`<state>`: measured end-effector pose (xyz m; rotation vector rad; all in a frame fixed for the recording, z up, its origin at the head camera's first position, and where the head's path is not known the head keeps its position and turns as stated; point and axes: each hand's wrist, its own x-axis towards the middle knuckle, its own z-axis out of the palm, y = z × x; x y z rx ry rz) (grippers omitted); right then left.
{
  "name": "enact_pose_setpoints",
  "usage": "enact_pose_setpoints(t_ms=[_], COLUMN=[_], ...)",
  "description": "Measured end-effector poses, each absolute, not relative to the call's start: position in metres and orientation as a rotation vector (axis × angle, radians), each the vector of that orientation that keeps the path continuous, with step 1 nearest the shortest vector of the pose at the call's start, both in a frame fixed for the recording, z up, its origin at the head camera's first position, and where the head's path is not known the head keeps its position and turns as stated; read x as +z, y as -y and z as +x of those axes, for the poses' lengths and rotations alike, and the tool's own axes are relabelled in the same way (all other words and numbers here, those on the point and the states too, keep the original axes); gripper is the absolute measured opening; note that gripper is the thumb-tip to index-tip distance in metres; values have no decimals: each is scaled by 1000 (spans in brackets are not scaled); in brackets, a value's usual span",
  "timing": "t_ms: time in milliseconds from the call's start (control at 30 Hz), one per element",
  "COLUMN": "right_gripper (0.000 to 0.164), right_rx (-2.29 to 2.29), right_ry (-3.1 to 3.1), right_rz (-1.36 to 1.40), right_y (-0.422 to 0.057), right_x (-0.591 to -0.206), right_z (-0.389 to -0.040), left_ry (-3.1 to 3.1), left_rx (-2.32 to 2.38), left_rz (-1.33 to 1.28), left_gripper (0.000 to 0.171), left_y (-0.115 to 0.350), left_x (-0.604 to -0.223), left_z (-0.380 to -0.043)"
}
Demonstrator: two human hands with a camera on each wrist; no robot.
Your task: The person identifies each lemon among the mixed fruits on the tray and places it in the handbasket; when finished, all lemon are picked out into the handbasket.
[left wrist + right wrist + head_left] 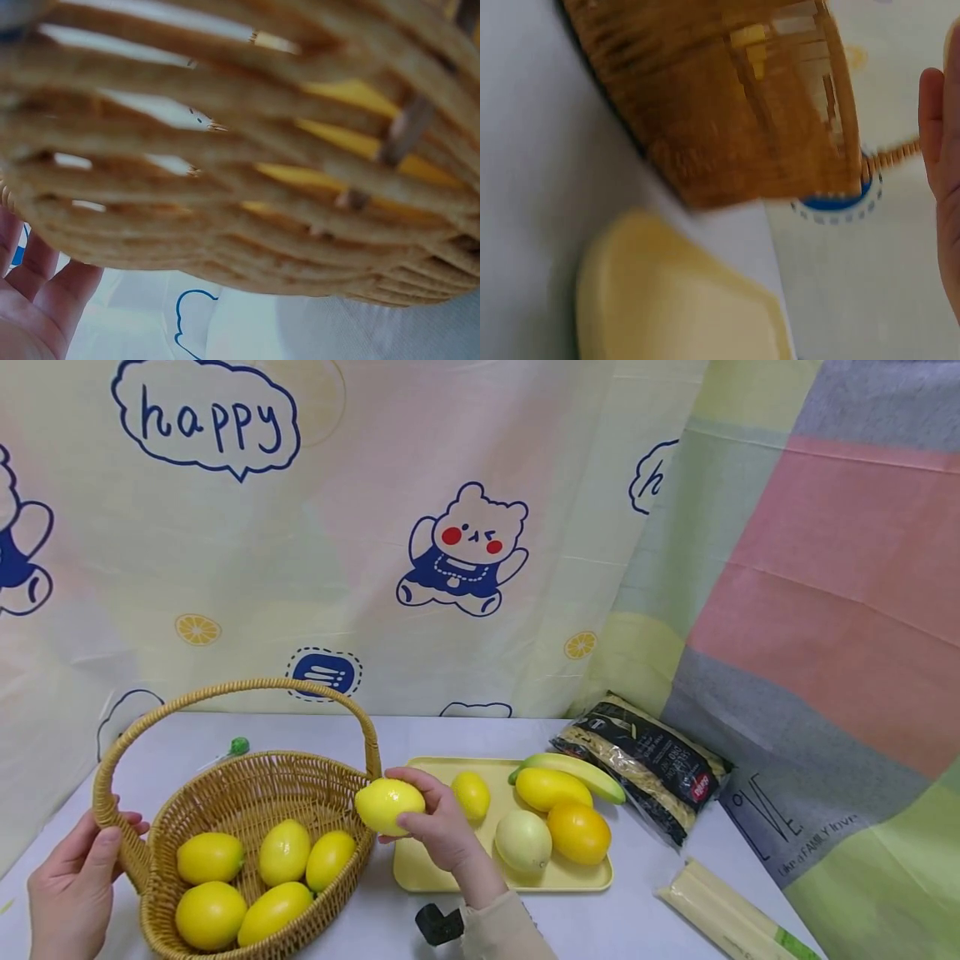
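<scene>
A wicker basket (258, 768) with a tall arched handle stands at the left of the head view, several lemons (285, 852) inside it. My left hand (75, 881) grips the handle's lower left end, thumb in front. Between the thumb and fingers of my right hand (442, 827) is another lemon (390, 806), held at the basket's right rim. The left wrist view is mostly filled by the basket wall (187, 142), with the left hand (45, 300) at its edge. In the right wrist view only part of the right hand (949, 157) shows; the lemon it holds is out of sight.
Right of the basket lies a pale yellow tray (427, 881) bearing a lemon (471, 795), an orange (579, 832), a pale green round fruit (523, 841), a yellow oblong fruit (553, 788) and a banana (573, 770). A black-labelled bag (645, 760) and a long pale packet (727, 914) lie farther right.
</scene>
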<state>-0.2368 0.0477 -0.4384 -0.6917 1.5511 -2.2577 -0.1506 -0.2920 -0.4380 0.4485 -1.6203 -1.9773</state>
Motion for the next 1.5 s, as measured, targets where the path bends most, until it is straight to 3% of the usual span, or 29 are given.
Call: enact_pose_setpoints(t_ms=[833, 1233, 1500], right_gripper=[44, 64, 56], right_rx=[-1658, -1779, -1878], right_ry=[-1919, -1900, -1826], right_rz=[-744, -585, -700], right_y=[64, 73, 69], right_x=[-427, -431, -428], right_z=[-220, -220, -218], left_ry=[1559, 1573, 1581], left_rx=[-1984, -1967, -1946], left_rz=[376, 379, 406], left_gripper=[39, 38, 37], left_y=[291, 290, 289], left_x=[-437, -435, -435], left_z=[-150, -149, -150])
